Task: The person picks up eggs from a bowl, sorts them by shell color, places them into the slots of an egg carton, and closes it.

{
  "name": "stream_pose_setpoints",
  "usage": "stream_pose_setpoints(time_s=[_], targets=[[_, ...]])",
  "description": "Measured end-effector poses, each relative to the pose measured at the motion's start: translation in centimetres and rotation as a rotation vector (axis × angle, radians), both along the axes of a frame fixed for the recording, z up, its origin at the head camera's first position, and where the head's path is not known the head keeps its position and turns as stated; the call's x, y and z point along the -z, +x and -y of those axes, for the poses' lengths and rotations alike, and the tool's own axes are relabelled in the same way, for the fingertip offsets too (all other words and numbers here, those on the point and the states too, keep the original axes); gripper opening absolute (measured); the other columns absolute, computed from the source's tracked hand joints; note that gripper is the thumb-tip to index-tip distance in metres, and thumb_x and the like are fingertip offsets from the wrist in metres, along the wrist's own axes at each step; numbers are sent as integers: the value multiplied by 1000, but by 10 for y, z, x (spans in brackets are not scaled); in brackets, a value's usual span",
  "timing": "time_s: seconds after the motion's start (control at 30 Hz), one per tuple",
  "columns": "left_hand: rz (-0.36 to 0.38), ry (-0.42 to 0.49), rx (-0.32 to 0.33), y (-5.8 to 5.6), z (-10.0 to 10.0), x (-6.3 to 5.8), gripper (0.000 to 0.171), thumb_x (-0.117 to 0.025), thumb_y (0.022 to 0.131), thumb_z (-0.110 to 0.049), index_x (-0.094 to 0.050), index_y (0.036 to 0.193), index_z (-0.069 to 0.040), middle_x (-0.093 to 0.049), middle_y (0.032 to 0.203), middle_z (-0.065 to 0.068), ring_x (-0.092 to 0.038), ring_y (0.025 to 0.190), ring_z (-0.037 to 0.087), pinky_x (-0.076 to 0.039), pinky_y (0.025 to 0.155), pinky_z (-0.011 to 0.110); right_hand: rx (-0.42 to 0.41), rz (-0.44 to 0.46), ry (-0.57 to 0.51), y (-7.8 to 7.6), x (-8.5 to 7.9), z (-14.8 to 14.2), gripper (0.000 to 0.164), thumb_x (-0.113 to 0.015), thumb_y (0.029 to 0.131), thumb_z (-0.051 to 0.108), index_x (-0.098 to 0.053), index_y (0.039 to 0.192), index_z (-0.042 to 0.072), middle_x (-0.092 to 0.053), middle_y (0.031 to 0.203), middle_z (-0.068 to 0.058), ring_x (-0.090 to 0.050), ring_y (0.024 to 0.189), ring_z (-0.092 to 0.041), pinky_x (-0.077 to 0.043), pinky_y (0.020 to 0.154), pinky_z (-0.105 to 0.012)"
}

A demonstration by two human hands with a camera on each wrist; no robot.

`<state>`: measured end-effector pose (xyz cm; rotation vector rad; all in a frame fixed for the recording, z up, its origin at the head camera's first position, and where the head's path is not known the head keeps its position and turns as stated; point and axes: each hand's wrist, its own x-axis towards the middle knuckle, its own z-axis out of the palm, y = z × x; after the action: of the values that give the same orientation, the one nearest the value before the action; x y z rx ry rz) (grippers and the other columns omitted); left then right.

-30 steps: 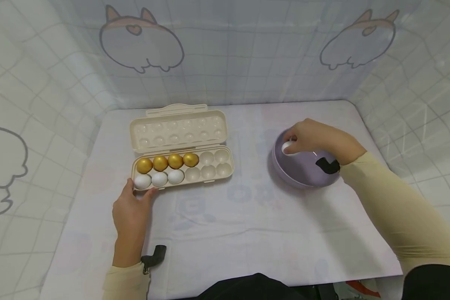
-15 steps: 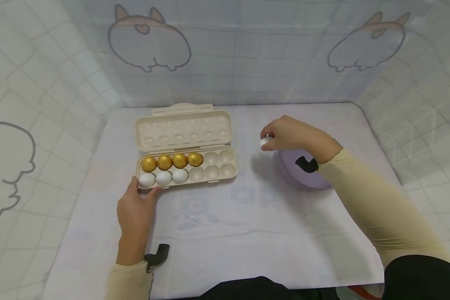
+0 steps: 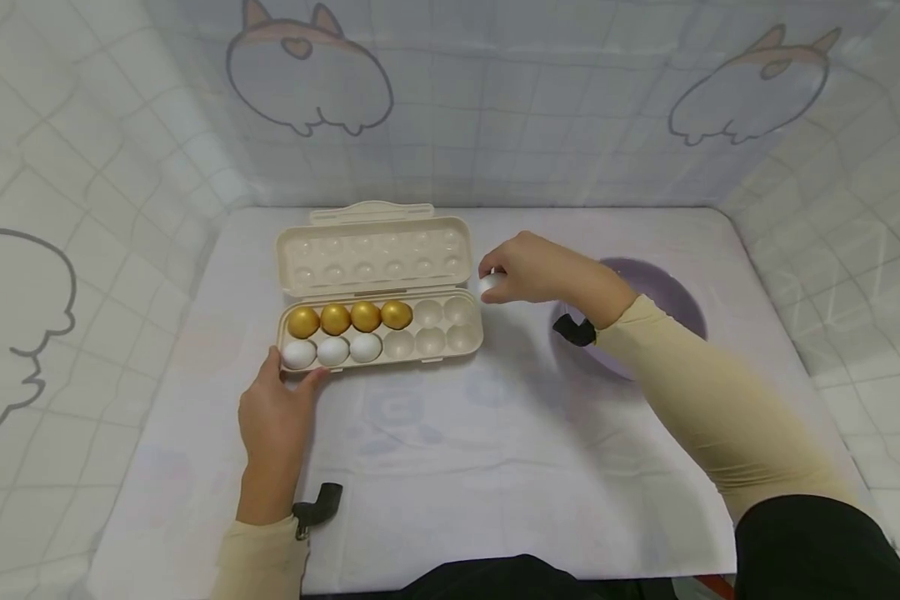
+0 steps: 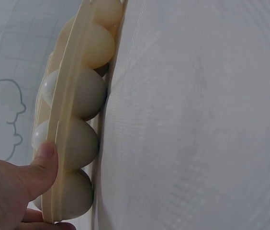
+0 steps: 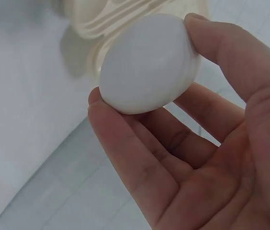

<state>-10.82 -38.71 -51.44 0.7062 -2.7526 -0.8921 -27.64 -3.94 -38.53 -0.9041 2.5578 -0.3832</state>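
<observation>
A white egg (image 5: 147,64) is pinched between the thumb and fingertips of my right hand (image 3: 528,268), just off the right end of a cream plastic egg carton (image 3: 450,343). The carton lies with its lid (image 3: 375,252) folded back. Several gold eggs (image 3: 335,319) sit in its back row, three white eggs (image 3: 333,351) in the left of its front row. Pale cup bottoms show at the right end of both rows. My left hand (image 3: 276,421) grips the carton's front left corner, thumb (image 4: 43,167) on the rim and fingers round the end.
A purple bowl (image 3: 671,300) stands on the right of the white cloth-covered table (image 3: 435,492), partly behind my right forearm. Its inside is mostly hidden. Sheets with a grid pattern (image 3: 540,142) rise behind and at both sides.
My right hand has lifted the white egg out of the purple bowl and carried it left to the carton's right end. My left hand keeps its grip on the carton.
</observation>
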Motion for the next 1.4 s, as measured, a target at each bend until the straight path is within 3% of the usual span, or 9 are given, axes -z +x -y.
stream_pose_setpoints(time_s=[0.17,0.4,0.63,0.8,1.2,1.4], targets=[[-10,-1,9,0,-1,0,90,-88,88,-30,-42,158,3,-50,154,30,-53,142,50,-46,115,63,-41,-8,-8,2,3,21,24,-73,95,26,-77,114,13,-72,91,1,-60,80,-16,-52,79,-34],[-3,-4,4,1,-2,0,90,-88,88,-31,-43,158,4,-51,153,31,-54,140,51,-47,113,64,-91,-24,37,5,8,48,28,-74,96,27,-76,118,11,-77,111,-2,-67,96,-21,-56,92,-38],[15,-7,8,0,-4,-1,90,-87,89,-33,-42,158,3,-52,153,31,-54,140,51,-47,113,64,-117,-29,50,12,18,73,25,-72,96,25,-76,117,11,-78,115,-2,-68,103,-23,-57,96,-38],[-2,-16,21,1,-5,-2,89,-88,88,-32,-44,156,5,-54,149,33,-57,136,52,-48,111,65,-120,-33,86,17,26,89,31,-74,97,29,-74,124,12,-76,123,-3,-69,111,-22,-57,100,-38],[-8,-23,25,0,-6,-1,90,-89,87,-32,-45,156,6,-54,149,33,-58,136,52,-49,110,65,-120,-45,161,31,47,114,34,-73,99,32,-66,126,13,-72,111,2,-66,96,-17,-56,81,-34],[-7,-29,18,0,-4,1,89,-88,87,-32,-45,156,5,-55,148,33,-58,134,53,-49,109,65,-140,-91,178,38,60,123,28,-74,99,31,-67,122,17,-70,107,2,-64,95,-16,-54,80,-32]])
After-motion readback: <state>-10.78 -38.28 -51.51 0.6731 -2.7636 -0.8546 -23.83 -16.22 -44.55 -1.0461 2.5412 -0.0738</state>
